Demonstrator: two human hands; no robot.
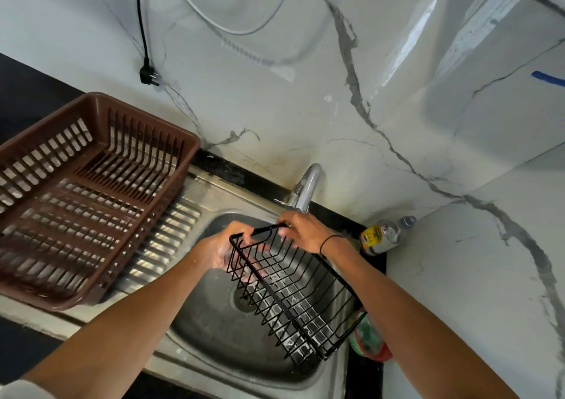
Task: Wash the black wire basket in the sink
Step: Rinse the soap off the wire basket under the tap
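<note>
We see both hands holding the black wire basket (293, 294) tilted over the sink (214, 331): left hand (223, 250), soapy, curled around its far rim, right hand (305, 230) gripping that rim beneath the tap (305, 189). Washing seems midway; rinsing likely remains
</note>
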